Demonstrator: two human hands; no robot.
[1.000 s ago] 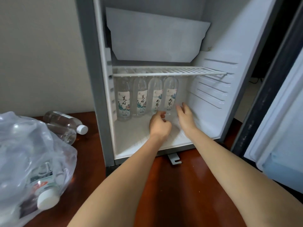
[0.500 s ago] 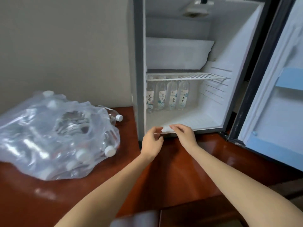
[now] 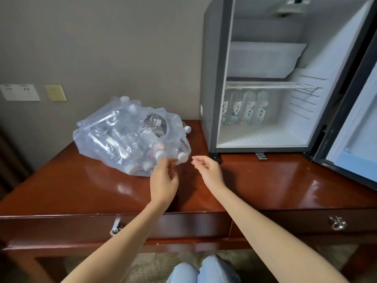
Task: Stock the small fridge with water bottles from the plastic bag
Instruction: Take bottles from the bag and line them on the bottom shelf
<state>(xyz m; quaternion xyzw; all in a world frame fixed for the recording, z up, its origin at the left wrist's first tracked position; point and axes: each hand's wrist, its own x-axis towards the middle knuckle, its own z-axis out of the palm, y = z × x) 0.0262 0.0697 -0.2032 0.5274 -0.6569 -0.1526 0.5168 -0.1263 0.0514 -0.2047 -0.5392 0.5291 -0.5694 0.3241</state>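
A plain grey-beige painted wall (image 3: 102,37) fills the back of the room, evenly lit. Two flat rectangular plates are fixed to it at the left: a white one (image 3: 20,92) and, just beside it, a pale yellow one (image 3: 55,92) (their markings are too small to read). A glossy reddish-brown wooden desk (image 3: 81,184) stands against the wall, its top mirroring soft light. Its drawer fronts carry a left metal pull (image 3: 116,226) and a right metal pull (image 3: 337,223). Beige carpet (image 3: 155,264) covers the floor beneath.
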